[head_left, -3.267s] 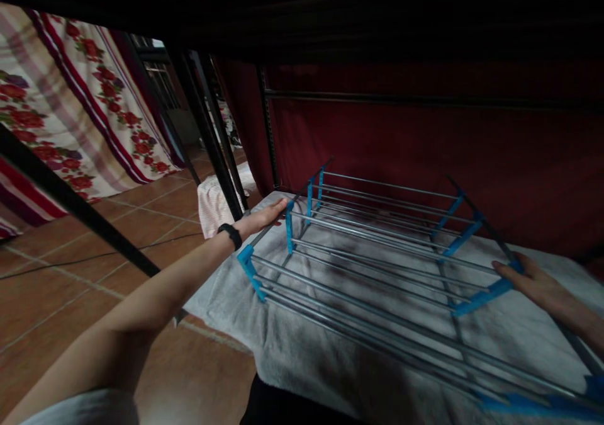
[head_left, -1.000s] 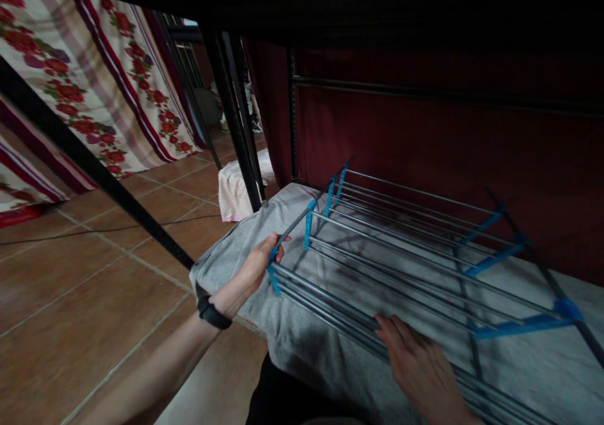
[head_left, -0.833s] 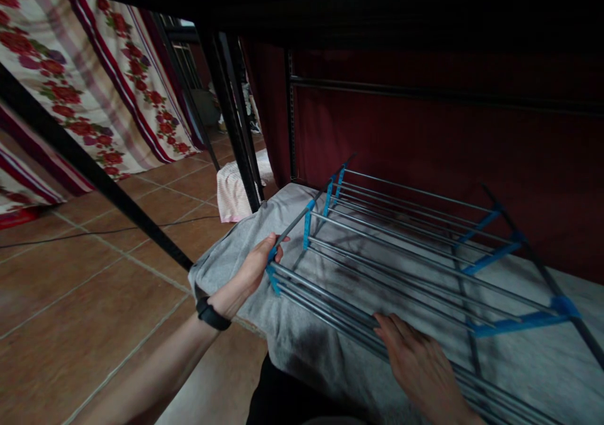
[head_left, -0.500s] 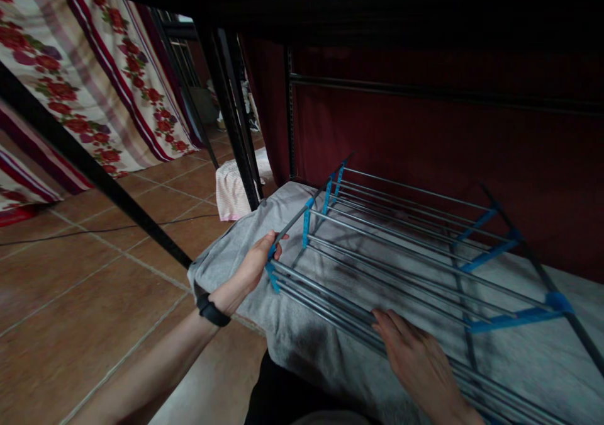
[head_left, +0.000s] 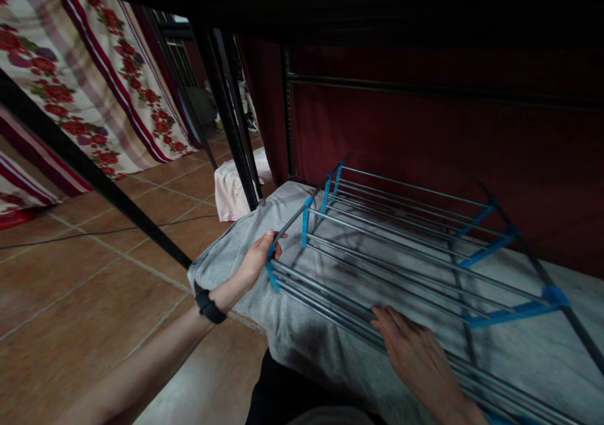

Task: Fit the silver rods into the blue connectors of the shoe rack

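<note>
Rack (head_left: 401,243): slim, dull-silver metal rods (head_left: 325,289) in parallel rows, joined by bright blue brackets (head_left: 514,312) to dark grey side rails (head_left: 579,335); the whole rests on a grey blanket (head_left: 528,362). Left hand (head_left: 257,260) curled closed round the left rail at its near blue corner; right hand (head_left: 415,349) laid over the nearest rods, fingertips partly hidden, so its grip cannot be judged

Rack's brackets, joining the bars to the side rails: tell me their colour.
The brackets are blue, seen best in the head view.
</note>
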`<state>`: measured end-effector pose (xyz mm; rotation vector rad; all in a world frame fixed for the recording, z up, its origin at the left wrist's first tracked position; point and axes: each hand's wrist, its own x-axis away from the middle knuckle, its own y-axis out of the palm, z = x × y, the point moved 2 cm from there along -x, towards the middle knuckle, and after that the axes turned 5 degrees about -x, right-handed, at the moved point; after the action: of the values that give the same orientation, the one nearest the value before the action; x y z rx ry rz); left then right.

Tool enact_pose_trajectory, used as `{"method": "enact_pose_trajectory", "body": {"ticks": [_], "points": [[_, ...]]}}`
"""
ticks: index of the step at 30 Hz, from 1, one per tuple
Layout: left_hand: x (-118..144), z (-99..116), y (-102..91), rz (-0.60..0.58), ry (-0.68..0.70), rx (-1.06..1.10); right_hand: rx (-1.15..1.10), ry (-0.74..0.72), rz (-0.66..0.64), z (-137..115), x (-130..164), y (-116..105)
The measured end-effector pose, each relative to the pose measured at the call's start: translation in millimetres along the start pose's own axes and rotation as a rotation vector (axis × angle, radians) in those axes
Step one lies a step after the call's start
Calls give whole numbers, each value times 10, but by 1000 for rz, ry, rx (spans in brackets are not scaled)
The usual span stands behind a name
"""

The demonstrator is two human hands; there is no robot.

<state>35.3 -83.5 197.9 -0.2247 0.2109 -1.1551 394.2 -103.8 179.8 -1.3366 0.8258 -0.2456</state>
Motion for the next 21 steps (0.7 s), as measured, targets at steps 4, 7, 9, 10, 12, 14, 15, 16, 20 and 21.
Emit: {"method": "enact_pose_trajectory", "body": {"ticks": [4,7,9,10,12,14,15,16,20,21], "points": [[-3,-7,0,10,-6,4,9,11,1,-5,3,-9],[-3,-6,2,15,-9,8,-10,24,-21,-10,-13,-22],[1,-1,6,13,-9,10,-27,36,-26,-10,-29,-32],[4,2,8,12,-6,10,-40,42,-34,-8,-36,-35],[7,10,11,16,1,6,-77,42,-65,-3,-46,-37],[4,14,12,24,7,-5,-97,42,-76,3,-50,-36],[0,16,9,27,11,-15,-96,41,-69,3,-50,-36],[-7,17,4,26,16,-31,-92,41,-56,2,-50,-37],[-24,66,-57,57,130,-243,-54,32,-2,-28,-47,-52],[-20,94,-79,71,179,-323,-39,30,11,-37,-45,-64]]}}
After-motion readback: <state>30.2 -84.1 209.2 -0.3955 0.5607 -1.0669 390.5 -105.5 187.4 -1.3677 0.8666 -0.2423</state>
